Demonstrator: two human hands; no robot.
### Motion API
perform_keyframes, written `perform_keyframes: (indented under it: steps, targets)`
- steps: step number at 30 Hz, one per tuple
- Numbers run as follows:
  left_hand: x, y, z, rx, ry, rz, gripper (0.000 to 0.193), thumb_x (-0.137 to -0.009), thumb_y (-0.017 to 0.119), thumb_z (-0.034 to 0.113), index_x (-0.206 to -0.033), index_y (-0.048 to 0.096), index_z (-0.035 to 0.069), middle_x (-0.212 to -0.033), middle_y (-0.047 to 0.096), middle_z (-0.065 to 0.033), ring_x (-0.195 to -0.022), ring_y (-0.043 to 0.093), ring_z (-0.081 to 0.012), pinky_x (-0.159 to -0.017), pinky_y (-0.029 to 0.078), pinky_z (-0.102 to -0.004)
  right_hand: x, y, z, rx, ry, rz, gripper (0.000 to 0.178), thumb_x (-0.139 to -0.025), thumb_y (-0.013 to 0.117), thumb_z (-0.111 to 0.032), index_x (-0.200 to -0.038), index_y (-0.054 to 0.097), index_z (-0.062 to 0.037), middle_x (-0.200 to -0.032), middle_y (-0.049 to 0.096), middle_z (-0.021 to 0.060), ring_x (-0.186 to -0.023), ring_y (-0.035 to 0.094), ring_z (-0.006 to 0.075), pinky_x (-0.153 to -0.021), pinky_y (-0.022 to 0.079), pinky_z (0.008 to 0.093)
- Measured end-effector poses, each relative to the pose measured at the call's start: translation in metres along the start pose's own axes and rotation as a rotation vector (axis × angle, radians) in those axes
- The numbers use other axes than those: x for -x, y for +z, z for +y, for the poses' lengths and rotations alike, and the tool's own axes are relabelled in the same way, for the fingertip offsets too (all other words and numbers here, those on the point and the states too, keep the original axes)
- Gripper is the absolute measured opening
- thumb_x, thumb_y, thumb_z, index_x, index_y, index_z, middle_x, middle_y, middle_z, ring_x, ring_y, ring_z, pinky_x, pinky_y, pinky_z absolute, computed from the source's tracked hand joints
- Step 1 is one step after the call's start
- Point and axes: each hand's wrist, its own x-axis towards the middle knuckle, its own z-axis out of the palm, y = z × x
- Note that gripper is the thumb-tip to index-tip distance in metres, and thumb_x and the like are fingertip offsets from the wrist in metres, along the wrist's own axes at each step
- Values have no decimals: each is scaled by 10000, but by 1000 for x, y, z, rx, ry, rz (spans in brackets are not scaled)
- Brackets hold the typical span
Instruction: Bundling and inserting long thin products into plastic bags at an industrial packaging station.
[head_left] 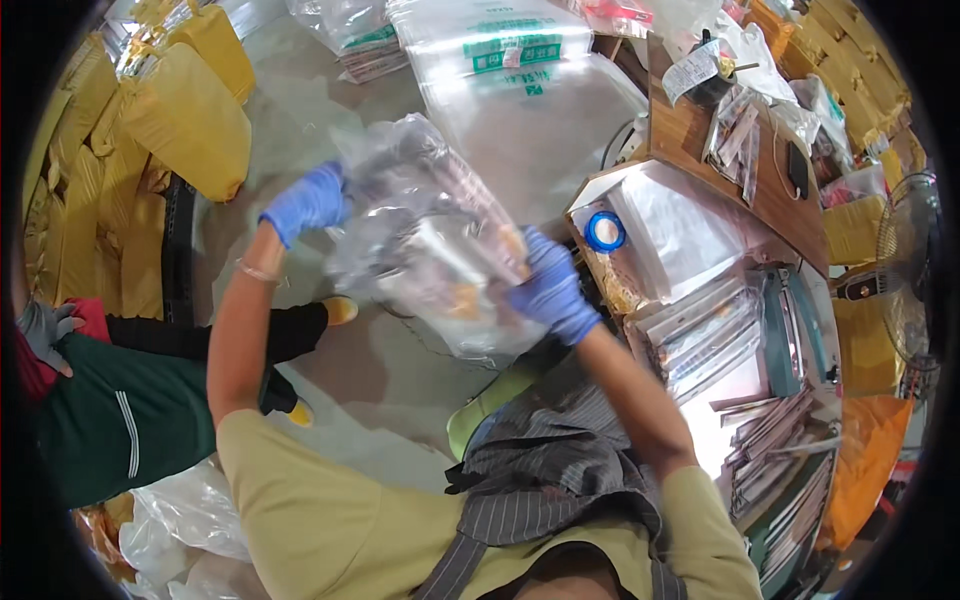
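Observation:
In front of me hangs a large clear plastic bag (425,245), bulging with what look like flat printed packets; motion blur and shine hide the details. My left hand (308,205), in a blue glove, is closed at the bag's upper left edge. Its fingertips are partly smeared by movement. My right hand (553,288), gloved in the same blue, grips the lower right side, beside a stack of packets showing through the plastic. The bag is held up off the grey floor (290,90), tilted between both hands.
Clear plastic sheeting with green print (530,110) lies beyond the bag. To the right stands a wooden table (735,150), with a blue tape roll (604,231) and several flat packets (700,330) nearby. Yellow wrapped parcels (190,125) pile up left. Another person in green (120,410) is close at left.

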Motion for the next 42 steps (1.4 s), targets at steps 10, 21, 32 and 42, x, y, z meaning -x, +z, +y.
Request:
perform_keyframes:
  steps: [10, 21, 32, 42]
  targets:
    - [39, 35, -129, 211, 277, 285, 490, -856, 442, 252, -1281, 329, 34, -1233, 433, -111, -1107, 438, -212, -933, 378, -340, -12, -8, -83, -272, -83, 403, 494, -591, 719, -193, -1019, 528, -38, -863, 596, 136, -740, 597, 273, -661, 465, 318]
    - [106, 48, 86, 313, 251, 306, 691, -683, 614, 98, -1290, 314, -41, -1305, 383, -166, -1203, 370, -220, -997, 262, -307, 24, -5, 35, 482, 217, -517, 314, -714, 577, -305, -895, 619, -52, -812, 607, 196, -719, 594, 346, -675, 471, 397]
    - [70, 101, 98, 801, 337, 624, 669, -686, 535, 15, -1315, 307, 9, -1378, 299, -70, -1245, 298, -201, -848, 366, -231, 60, 128, 97, 120, 293, -208, 551, -721, 564, -346, -1147, 483, -6, -1127, 495, 258, -1052, 490, 347, -896, 372, 383]
    - [62, 110, 77, 739, 278, 732, 674, -699, 595, 145, -1307, 332, 19, -1344, 345, -93, -1246, 299, -204, -867, 339, -239, 125, -33, 30, -170, 270, -891, 582, -702, 656, -411, -1113, 510, -25, -995, 551, 192, -984, 515, 294, -851, 377, 349]
